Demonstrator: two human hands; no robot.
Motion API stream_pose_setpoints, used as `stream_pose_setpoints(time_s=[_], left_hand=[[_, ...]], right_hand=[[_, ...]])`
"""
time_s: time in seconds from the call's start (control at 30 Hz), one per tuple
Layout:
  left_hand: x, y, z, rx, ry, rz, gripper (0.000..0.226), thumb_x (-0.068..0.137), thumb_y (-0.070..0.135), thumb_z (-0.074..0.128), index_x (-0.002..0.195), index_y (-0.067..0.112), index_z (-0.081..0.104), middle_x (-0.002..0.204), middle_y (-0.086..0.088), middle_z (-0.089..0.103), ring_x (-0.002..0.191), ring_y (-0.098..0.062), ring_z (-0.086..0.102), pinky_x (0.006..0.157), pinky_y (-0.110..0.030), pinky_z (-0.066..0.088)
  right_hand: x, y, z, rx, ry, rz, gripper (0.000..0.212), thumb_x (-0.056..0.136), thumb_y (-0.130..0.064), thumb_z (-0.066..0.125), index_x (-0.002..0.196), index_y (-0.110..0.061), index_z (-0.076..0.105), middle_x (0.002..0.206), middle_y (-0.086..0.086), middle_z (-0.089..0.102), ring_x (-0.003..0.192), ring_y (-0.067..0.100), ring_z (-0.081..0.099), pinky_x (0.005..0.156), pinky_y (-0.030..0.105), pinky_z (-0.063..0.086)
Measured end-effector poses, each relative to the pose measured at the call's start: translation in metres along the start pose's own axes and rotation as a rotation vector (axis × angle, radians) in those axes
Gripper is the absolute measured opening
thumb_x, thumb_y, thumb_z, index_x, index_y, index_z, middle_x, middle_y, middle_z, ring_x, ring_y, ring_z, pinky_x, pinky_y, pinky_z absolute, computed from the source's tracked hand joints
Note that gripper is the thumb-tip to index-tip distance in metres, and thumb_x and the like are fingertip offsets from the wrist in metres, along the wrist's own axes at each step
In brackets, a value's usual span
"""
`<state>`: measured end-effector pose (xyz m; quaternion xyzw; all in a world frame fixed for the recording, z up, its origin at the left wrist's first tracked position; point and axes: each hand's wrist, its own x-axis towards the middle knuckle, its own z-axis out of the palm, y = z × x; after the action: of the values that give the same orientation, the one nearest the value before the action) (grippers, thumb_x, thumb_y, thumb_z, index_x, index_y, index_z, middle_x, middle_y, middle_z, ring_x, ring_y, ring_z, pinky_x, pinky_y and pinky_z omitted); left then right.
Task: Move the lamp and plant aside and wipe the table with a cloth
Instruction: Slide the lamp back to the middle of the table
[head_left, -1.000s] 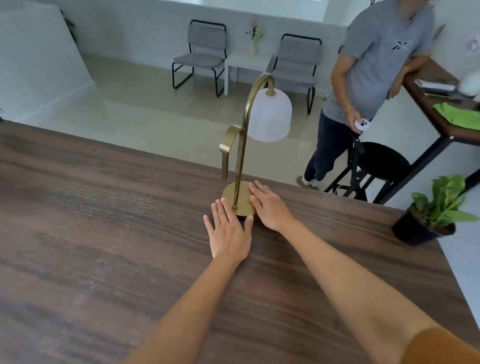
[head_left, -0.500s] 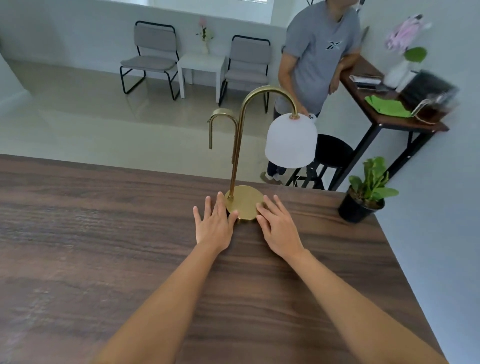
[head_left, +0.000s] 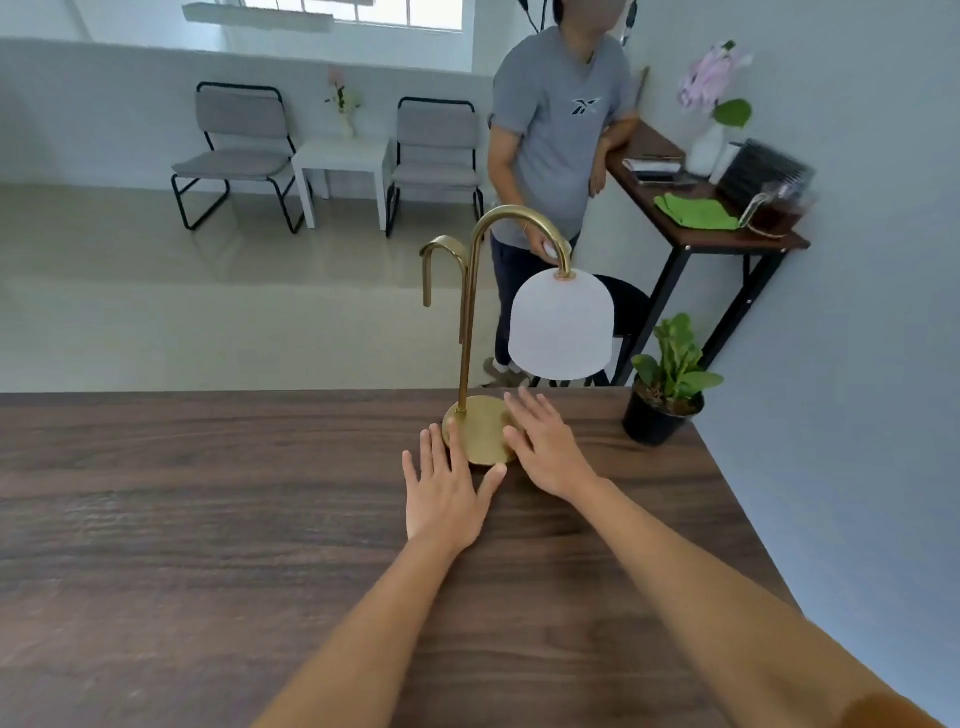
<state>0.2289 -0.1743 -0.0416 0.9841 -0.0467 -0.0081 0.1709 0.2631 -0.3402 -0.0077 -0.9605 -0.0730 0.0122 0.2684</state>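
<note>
A brass lamp (head_left: 474, 322) with a white dome shade (head_left: 561, 325) stands near the far edge of the dark wooden table (head_left: 208, 519). My left hand (head_left: 447, 493) lies flat on the table, fingers spread, its fingertips touching the near-left rim of the round base (head_left: 480, 428). My right hand (head_left: 545, 447) rests flat with spread fingers against the base's right side, partly over it. Neither hand is closed around the lamp. A small green plant in a black pot (head_left: 665, 405) sits at the table's far right corner. A green cloth (head_left: 696, 212) lies on the side table.
A person in a grey shirt (head_left: 556, 135) stands beyond the table beside a black stool (head_left: 623, 306). The narrow side table (head_left: 727, 241) along the right wall carries a vase, papers and a dark basket. Two chairs and a white table stand at the back.
The lamp's base has slid to the right along the far edge, towards the plant, with both flat hands moving along with it. The view has turned right and tilted up.
</note>
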Motion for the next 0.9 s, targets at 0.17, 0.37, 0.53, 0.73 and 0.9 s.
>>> stream_pose_setpoints(time_s=[0.17, 0.37, 0.53, 0.73, 0.9], left_hand=[[0.008, -0.001, 0.000, 0.037, -0.023, 0.027, 0.083, 0.086, 0.069, -0.002, 0.151, 0.019, -0.015, 0.162, -0.013, -0.001, 0.149, -0.026, -0.006, 0.117, -0.054, -0.001], [0.026, 0.002, 0.000, 0.055, -0.113, 0.150, 0.064, 0.096, 0.055, 0.005, 0.149, 0.029, -0.018, 0.162, 0.000, -0.006, 0.148, -0.023, -0.010, 0.116, -0.055, -0.004], [0.038, 0.010, 0.004, 0.028, -0.134, 0.175, 0.060, 0.097, 0.053, 0.004, 0.149, 0.033, -0.019, 0.162, 0.008, -0.004, 0.148, -0.022, -0.011, 0.116, -0.054, -0.006], [0.048, 0.022, 0.010, 0.018, -0.138, 0.234, 0.073, 0.088, 0.067, 0.001, 0.150, 0.031, -0.014, 0.162, 0.010, -0.002, 0.148, -0.021, -0.010, 0.116, -0.053, -0.008], [0.049, 0.032, 0.013, 0.025, -0.124, 0.208, 0.073, 0.090, 0.066, 0.002, 0.151, 0.029, -0.011, 0.162, 0.007, 0.000, 0.148, -0.023, -0.009, 0.117, -0.053, -0.007]], right_hand=[[-0.004, 0.009, 0.014, -0.048, -0.020, 0.040, 0.054, 0.107, -0.041, 0.028, 0.157, -0.022, 0.024, 0.168, -0.004, 0.016, 0.156, 0.019, 0.007, 0.125, 0.049, 0.011], [-0.034, 0.028, 0.012, -0.116, 0.125, 0.088, 0.051, 0.107, -0.039, 0.033, 0.155, -0.022, 0.032, 0.165, 0.001, 0.026, 0.154, 0.021, 0.018, 0.124, 0.046, 0.016], [-0.056, 0.043, 0.005, -0.049, 0.243, 0.069, 0.043, 0.104, -0.030, 0.046, 0.145, -0.019, 0.050, 0.159, 0.009, 0.040, 0.152, 0.028, 0.025, 0.123, 0.048, 0.026], [-0.050, 0.057, -0.008, 0.013, 0.145, 0.130, 0.041, 0.106, -0.025, 0.040, 0.147, -0.018, 0.043, 0.159, 0.014, 0.038, 0.151, 0.027, 0.027, 0.124, 0.043, 0.019], [-0.042, 0.060, -0.006, 0.004, 0.143, 0.153, 0.042, 0.107, -0.018, 0.033, 0.149, -0.017, 0.037, 0.159, 0.017, 0.035, 0.151, 0.031, 0.026, 0.124, 0.045, 0.018]])
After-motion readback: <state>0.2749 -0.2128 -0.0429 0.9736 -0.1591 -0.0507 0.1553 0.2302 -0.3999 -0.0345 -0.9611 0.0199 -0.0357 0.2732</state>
